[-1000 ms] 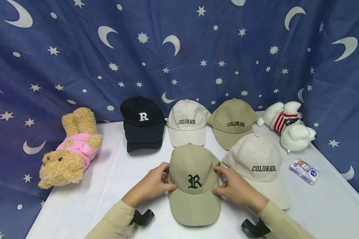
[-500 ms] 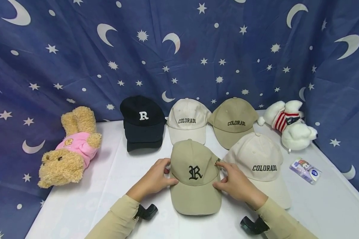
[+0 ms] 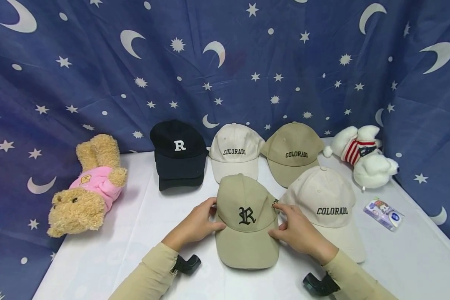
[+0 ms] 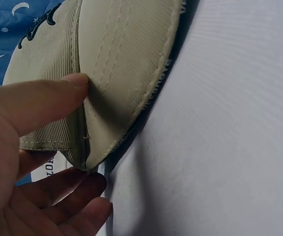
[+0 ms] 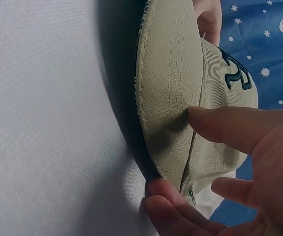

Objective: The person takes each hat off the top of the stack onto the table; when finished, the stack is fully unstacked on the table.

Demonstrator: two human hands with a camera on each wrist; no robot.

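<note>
A khaki baseball cap (image 3: pixel 247 246) with a black gothic R sits upright at the front middle, brim toward me. My left hand (image 3: pixel 198 223) grips its left side; in the left wrist view the thumb (image 4: pixel 67 93) presses where brim meets crown, with the fingers behind and below the corner. My right hand (image 3: pixel 300 231) grips the opposite side, its thumb (image 5: pixel 215 120) on the brim seam and fingertips under the brim's edge (image 5: pixel 146 98). Close behind my right hand lies a cream COLORADO cap (image 3: pixel 322 196).
Along the back stand a black R cap (image 3: pixel 180 154), a white COLORADO cap (image 3: pixel 234 143) and a khaki COLORADO cap (image 3: pixel 294 143). A teddy bear in pink (image 3: pixel 90 187) lies left. A white plush bear (image 3: pixel 371 171) and a small purple pack (image 3: pixel 383 213) lie right.
The khaki R cap has moved away from me, toward the back row, and slightly right, both hands keeping their grip. The other caps and plush toys stay put.
</note>
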